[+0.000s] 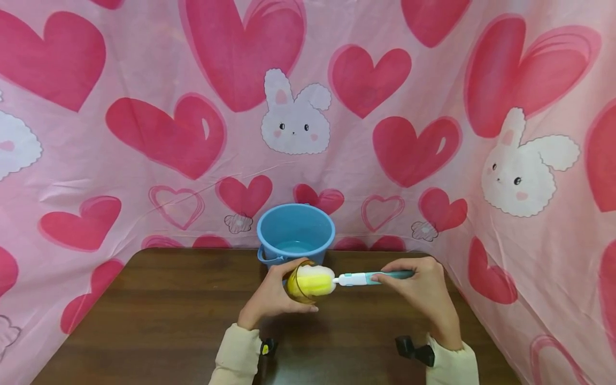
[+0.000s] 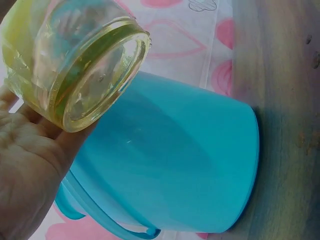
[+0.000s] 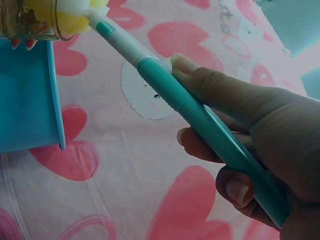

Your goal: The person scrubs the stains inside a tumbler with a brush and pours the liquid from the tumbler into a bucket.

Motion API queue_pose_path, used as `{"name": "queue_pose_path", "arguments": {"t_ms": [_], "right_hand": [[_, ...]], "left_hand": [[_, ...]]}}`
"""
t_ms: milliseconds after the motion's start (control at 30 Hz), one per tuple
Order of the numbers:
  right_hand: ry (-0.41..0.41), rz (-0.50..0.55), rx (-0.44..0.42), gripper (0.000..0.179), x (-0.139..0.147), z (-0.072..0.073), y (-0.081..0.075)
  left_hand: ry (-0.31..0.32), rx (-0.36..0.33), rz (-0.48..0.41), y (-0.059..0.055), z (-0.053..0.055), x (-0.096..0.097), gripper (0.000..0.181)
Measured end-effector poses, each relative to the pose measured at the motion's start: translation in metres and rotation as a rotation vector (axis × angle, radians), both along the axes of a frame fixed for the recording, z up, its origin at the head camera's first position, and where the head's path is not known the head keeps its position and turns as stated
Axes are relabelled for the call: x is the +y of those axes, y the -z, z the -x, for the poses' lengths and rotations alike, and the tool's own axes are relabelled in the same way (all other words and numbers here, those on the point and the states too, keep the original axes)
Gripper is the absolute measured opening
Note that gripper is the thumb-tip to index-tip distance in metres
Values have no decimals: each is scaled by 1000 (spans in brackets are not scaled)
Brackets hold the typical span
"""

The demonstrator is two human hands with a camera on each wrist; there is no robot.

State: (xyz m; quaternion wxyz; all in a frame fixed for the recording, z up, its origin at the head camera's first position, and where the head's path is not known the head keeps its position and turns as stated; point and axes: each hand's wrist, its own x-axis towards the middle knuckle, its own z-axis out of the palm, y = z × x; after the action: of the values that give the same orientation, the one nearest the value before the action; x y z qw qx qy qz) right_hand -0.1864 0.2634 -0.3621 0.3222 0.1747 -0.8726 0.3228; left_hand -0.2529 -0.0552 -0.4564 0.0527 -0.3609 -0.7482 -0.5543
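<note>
My left hand [image 1: 274,294] grips an amber see-through glass [image 2: 100,75] tilted on its side, its mouth facing right in the head view. Fingers and thumb go round its wall. In my right hand [image 1: 423,283] is a bottle brush by its teal and white handle [image 3: 175,100], pinched between thumb and fingers. The yellow and white sponge head [image 1: 313,280] of the brush sits partly inside the glass, its near end sticking out of the mouth. Both hands are raised over the table, just in front of a blue bucket [image 1: 269,247].
The bucket stands at the back of the dark wooden table [image 1: 192,299], with some water at its bottom and its handle [image 2: 100,215] hanging down the side. Behind the table hangs a pink cloth [image 1: 351,160] printed with hearts and rabbits.
</note>
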Motion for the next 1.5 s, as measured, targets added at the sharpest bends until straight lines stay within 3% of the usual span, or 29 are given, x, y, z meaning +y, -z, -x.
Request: {"name": "queue_pose_path", "arguments": {"t_ms": [167,400,600,733,967,1200,1300,1500], "right_hand": [[28,-37,-85,19,1,0,-1],[57,-191,-394,25,4,-2,-3],[31,-261,-489,38,5,-1,0],[46,-280,-437,34,6,-1,0],[111,-276,-193,30,12,-5,-4],[162,-312,-35,25,12,-9,-6],[170,-340,-71,27,7,-11,-8],[186,-380,-277,32,1,-16,-11]], "left_hand": [[-4,23,-5,0,0,-1,83],[-9,76,-13,1,1,-3,85],[-11,71,-4,4,2,-5,85],[-14,56,-18,3,1,-6,83],[-9,57,-17,4,3,-7,88],[-20,106,13,6,4,-5,87],[-38,116,29,5,4,-3,85],[-58,130,39,6,5,0,84]]}}
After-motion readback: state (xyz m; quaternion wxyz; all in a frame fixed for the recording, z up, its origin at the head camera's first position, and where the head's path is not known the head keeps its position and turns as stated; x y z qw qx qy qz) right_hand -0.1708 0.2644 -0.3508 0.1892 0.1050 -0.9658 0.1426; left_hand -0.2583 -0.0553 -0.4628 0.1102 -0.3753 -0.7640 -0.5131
